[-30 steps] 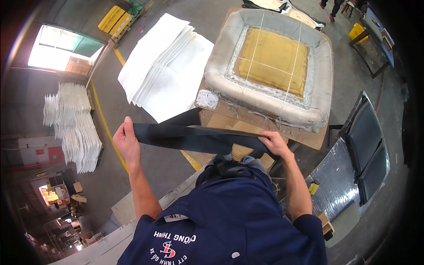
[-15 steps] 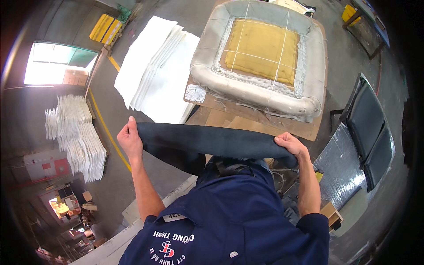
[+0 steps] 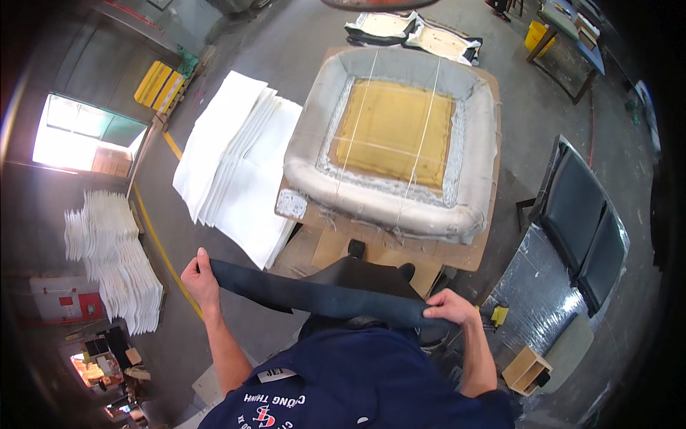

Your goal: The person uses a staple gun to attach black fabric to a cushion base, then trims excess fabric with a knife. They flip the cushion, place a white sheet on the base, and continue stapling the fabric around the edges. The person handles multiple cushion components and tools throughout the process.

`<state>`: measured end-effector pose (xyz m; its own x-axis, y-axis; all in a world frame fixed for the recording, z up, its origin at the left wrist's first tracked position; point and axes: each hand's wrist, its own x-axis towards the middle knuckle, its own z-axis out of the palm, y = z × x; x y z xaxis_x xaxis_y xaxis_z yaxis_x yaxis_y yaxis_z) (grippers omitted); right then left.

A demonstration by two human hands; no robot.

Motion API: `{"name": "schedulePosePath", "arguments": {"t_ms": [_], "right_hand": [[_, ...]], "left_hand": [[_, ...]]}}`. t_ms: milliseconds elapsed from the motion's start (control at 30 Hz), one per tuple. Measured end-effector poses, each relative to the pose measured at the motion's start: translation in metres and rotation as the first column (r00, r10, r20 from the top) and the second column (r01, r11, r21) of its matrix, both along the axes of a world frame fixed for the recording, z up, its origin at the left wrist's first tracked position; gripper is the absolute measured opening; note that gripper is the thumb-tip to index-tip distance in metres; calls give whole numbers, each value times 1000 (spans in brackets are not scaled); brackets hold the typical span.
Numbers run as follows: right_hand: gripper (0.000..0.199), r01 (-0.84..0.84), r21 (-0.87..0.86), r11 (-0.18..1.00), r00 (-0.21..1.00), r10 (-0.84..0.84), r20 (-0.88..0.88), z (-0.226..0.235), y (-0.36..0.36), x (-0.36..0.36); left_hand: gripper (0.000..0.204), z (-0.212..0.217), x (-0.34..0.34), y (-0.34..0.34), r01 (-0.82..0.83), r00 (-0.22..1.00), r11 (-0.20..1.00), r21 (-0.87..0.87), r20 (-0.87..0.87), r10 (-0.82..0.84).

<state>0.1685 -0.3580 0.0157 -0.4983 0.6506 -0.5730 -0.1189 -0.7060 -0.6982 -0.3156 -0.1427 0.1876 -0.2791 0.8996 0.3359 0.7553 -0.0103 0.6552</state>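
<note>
**Left hand (image 3: pixel 202 286) and right hand (image 3: pixel 454 309): black strip (image 3: pixel 325 299) gripped at both ends**

Each hand pinches one end; the strip spans between them, lower at the right. Half a second ago it shows a broader face; it now presents a narrower band, which suggests adjustment in mid-air, without fastening. Its material appears smooth, matt and flexible. Ahead, between the hands: a grey, rounded padded frame (image 3: pixel 443 222) around a soft yellow panel (image 3: pixel 396 132). Beyond the left hand: stacked white sheets (image 3: pixel 229 143). Beyond the right hand: smooth black cushions (image 3: pixel 572 189).
</note>
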Motion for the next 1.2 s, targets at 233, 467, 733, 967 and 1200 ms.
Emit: {"name": "schedulePosePath", "arguments": {"t_ms": [233, 467, 733, 967, 1200], "right_hand": [[19, 156, 342, 927, 926, -257, 275, 130, 58, 26], [24, -163, 581, 797, 397, -486, 778, 246, 301, 123], [40, -294, 863, 410, -214, -909, 359, 212, 368, 106], [18, 909, 391, 147, -49, -892, 449, 21, 167, -55], [38, 963, -226, 144, 254, -761, 597, 6, 125, -138]], "left_hand": [[54, -3, 47, 151, 148, 985, 975, 163, 61, -160], [63, -4, 202, 455, 488, 836, 822, 293, 114, -537], [61, -64, 228, 500, 597, 799, 798, 81, -142, -584], [67, -262, 66, 412, 612, 791, 532, -585, 459, -405], [77, -337, 46, 404, 825, 485, 193, -531, 841, 240]]}}
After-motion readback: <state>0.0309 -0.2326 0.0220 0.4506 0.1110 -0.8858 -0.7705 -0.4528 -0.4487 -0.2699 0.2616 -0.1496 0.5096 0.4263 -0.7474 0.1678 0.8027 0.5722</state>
